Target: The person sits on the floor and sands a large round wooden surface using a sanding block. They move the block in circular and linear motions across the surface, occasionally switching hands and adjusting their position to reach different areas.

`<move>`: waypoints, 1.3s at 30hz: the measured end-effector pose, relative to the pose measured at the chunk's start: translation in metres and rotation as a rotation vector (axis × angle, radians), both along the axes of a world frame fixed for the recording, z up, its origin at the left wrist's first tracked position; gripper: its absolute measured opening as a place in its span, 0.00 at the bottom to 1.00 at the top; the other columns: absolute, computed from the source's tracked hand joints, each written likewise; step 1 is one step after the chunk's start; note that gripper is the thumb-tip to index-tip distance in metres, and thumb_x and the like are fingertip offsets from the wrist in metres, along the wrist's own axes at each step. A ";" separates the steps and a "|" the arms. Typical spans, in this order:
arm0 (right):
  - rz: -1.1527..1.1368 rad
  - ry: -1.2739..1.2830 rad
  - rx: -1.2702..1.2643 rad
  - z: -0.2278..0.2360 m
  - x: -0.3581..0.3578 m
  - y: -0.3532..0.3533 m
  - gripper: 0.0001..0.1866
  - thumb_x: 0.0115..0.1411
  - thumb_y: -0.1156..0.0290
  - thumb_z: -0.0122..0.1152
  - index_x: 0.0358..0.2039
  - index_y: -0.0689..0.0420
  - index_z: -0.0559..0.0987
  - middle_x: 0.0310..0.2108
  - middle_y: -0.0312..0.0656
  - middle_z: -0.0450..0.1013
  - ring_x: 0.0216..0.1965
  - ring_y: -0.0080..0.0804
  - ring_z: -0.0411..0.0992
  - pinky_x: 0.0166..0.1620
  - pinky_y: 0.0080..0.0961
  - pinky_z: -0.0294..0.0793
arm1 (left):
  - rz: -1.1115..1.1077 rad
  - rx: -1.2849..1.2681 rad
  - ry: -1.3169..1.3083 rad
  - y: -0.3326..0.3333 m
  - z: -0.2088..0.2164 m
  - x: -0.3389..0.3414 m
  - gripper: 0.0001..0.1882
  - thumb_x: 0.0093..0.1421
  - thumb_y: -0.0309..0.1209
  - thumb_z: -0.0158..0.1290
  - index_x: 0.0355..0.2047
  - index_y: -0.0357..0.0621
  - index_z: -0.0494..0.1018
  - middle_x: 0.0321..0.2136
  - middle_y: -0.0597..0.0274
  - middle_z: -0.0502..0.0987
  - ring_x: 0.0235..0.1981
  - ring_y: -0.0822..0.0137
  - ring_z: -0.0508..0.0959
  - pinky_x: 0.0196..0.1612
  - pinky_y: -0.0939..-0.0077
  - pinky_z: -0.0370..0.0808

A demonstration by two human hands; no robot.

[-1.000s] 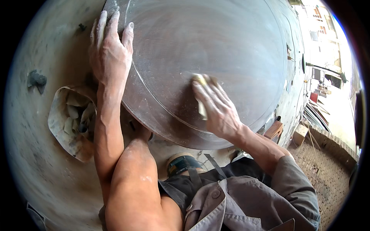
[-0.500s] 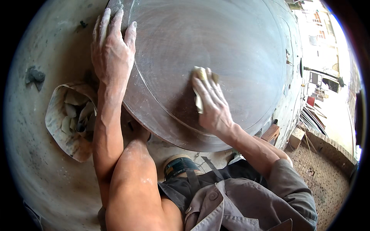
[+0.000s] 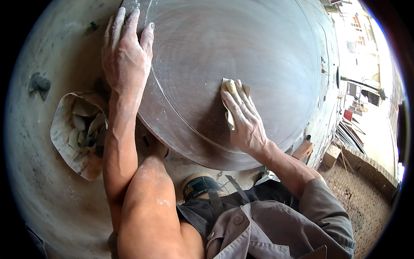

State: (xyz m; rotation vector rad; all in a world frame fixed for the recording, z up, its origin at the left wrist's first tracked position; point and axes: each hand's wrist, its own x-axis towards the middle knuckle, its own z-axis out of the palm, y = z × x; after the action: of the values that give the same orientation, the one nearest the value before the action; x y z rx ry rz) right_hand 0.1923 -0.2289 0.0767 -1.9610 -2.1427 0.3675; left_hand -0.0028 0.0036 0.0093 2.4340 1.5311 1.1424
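Note:
A large round tabletop (image 3: pixel 267 47), dark brown and hazed with pale dust, fills the upper middle; a curved line runs inside its edge. On its near part, my right hand (image 3: pixel 246 125) presses a folded piece of sandpaper (image 3: pixel 247 89) flat against the surface. The paper is tan and sticks out on both sides of the fingers, and a yellowish patch covers part of one finger. My left hand (image 3: pixel 127 60), whitened with dust, lies on the tabletop's left rim with its fingers extended and thumb apart, holding nothing.
An open sack (image 3: pixel 69 142) of pale scraps stands left of my left forearm. Below the tabletop, a bucket (image 3: pixel 200 185) sits between my legs. A dark lump (image 3: pixel 41 84) lies on the floor at left. Near the right rim are a reddish brick (image 3: pixel 303 150) and a pale block (image 3: pixel 332 155).
My right hand has slid a little to the right and slightly nearer me with the sandpaper, which shows more at the fingertips. My left hand has stayed in place.

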 end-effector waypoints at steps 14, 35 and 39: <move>0.046 0.054 0.038 -0.004 -0.025 0.021 0.29 0.60 0.81 0.51 0.64 0.69 0.67 0.69 0.59 0.59 0.72 0.54 0.53 0.74 0.48 0.49 | 0.006 -0.013 0.003 0.000 -0.001 0.001 0.23 0.67 0.43 0.55 0.58 0.45 0.75 0.61 0.50 0.72 0.62 0.48 0.70 0.63 0.55 0.69; 0.081 0.042 0.038 -0.004 -0.031 0.035 0.30 0.58 0.81 0.53 0.63 0.68 0.68 0.69 0.58 0.58 0.73 0.52 0.53 0.75 0.47 0.47 | 0.013 -0.060 -0.021 -0.002 -0.001 0.000 0.24 0.68 0.43 0.53 0.61 0.48 0.73 0.63 0.53 0.70 0.63 0.50 0.69 0.65 0.61 0.66; 0.050 -0.019 -0.002 0.000 -0.014 0.016 0.30 0.58 0.82 0.53 0.63 0.68 0.68 0.69 0.58 0.58 0.73 0.54 0.53 0.75 0.48 0.47 | 0.000 -0.049 -0.030 -0.001 -0.001 -0.003 0.24 0.68 0.43 0.54 0.60 0.47 0.73 0.62 0.53 0.71 0.63 0.50 0.70 0.65 0.60 0.67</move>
State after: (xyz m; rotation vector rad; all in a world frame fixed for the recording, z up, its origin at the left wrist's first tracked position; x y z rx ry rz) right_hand 0.1786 -0.2132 0.0772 -1.9221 -2.2075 0.3618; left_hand -0.0059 0.0022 0.0085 2.3751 1.5318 1.1215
